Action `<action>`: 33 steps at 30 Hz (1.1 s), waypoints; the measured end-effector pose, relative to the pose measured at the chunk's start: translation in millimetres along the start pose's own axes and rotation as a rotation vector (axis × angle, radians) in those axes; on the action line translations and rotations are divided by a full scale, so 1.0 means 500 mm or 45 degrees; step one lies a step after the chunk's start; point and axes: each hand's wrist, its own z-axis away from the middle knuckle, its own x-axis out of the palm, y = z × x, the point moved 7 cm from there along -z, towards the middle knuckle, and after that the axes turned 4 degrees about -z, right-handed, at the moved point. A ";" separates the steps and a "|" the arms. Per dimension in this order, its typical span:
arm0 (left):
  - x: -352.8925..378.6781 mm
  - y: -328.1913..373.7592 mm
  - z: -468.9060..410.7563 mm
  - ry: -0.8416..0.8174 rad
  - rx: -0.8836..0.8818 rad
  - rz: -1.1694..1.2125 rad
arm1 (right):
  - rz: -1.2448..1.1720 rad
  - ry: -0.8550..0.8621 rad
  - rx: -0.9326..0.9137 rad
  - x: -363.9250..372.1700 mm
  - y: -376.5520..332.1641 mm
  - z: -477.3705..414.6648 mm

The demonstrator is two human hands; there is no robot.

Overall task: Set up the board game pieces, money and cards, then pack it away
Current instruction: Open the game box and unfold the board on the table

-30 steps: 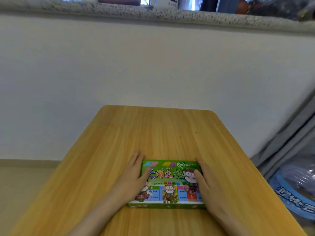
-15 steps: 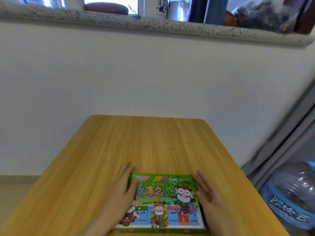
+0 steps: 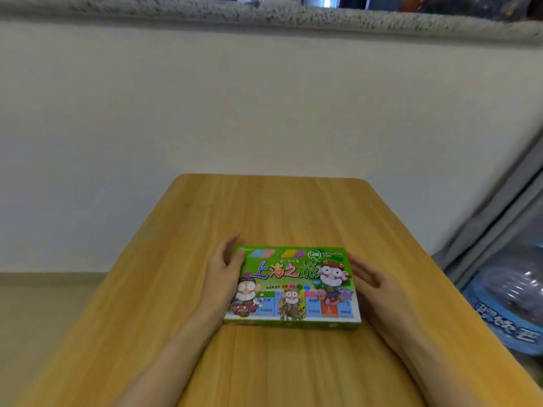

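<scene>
I am seeing soft, even daylight across the frame. It is coming from the window strip at the top edge, where highlights are blowing out. The box (image 3: 293,283) is casting only a thin shadow on the table (image 3: 264,207). Wide-angle distortion is bending the ledge (image 3: 293,16), which is smearing. The bottle (image 3: 511,304) at lower right is blurring.

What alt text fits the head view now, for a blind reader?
A closed green board game box lies flat on a wooden table, left hand and right hand against its side edges. A large water bottle sits right of the table.
</scene>
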 end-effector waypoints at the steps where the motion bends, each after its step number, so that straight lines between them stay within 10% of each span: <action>1: 0.000 -0.005 0.000 -0.009 -0.025 0.031 | 0.018 0.011 -0.002 -0.004 0.008 -0.002; 13: 0.051 0.009 0.046 -0.564 -0.388 0.451 | -0.300 0.339 -0.028 -0.020 0.004 -0.020; 33: 0.032 0.006 -0.053 -0.309 -0.153 0.588 | 0.399 0.144 -0.188 0.022 -0.037 -0.114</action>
